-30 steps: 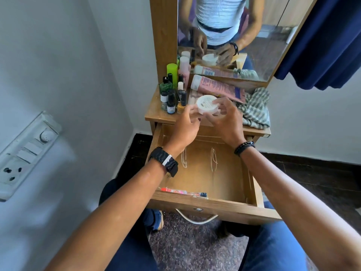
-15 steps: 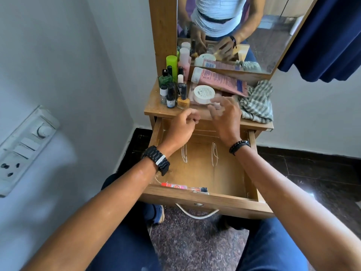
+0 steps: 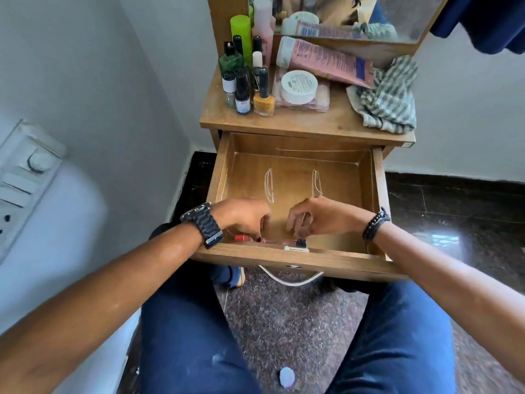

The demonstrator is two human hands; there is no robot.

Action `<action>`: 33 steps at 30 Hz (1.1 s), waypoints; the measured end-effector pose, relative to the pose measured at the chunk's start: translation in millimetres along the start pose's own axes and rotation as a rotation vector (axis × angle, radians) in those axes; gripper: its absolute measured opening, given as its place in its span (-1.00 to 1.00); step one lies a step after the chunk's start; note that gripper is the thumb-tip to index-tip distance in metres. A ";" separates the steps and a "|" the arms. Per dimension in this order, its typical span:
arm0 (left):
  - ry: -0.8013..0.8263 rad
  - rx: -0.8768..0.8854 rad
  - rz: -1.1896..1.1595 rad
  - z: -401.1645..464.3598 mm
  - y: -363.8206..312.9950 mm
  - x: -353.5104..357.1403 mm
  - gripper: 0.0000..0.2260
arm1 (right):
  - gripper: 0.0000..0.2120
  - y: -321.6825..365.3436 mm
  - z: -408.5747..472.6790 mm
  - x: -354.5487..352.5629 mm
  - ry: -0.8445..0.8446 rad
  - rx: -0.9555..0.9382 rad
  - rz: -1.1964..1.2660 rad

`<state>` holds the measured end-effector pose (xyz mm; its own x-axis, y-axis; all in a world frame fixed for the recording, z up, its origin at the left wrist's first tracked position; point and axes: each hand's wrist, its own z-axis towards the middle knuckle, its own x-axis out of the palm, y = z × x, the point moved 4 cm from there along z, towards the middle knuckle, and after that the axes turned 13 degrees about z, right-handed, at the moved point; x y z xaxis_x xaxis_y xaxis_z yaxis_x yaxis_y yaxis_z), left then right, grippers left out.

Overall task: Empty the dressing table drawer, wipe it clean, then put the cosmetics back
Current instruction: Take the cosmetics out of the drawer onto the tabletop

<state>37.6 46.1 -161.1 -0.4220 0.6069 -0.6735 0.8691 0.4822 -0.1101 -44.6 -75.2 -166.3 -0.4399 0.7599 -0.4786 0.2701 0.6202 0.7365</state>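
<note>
Open drawer (image 3: 295, 177) — both hands inside, fingers curled

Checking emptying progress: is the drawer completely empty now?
No. A few small cosmetics lie along the near edge of the drawer, where the left hand and right hand reach.

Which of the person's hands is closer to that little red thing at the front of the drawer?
Left. The left hand is right above the red item, fingertips at it. The right hand is farther right, over the other small items along the drawer front.
</note>
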 end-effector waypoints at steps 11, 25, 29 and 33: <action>0.137 0.070 0.024 9.2 1.1 7.6 -0.74 | -0.86 -6.5 8.9 17.4 0.135 0.082 -0.028; 0.186 0.109 -0.038 0.2 -0.4 4.5 -0.76 | -0.70 -6.4 0.5 8.5 0.201 0.176 0.091; 0.150 0.122 -0.173 -3.6 -1.3 -5.2 -0.79 | -0.76 -10.0 -6.8 -18.2 -0.012 0.117 0.175; -0.191 0.073 -0.348 -15.3 1.3 -37.5 -0.81 | -0.85 1.1 -22.0 -58.7 -0.399 -0.156 0.308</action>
<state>50.6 33.6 -124.7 -0.6449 0.2833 -0.7098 0.7014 0.5883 -0.4024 -37.3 -123.4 -126.9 0.0080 0.9363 -0.3511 0.1910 0.3433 0.9196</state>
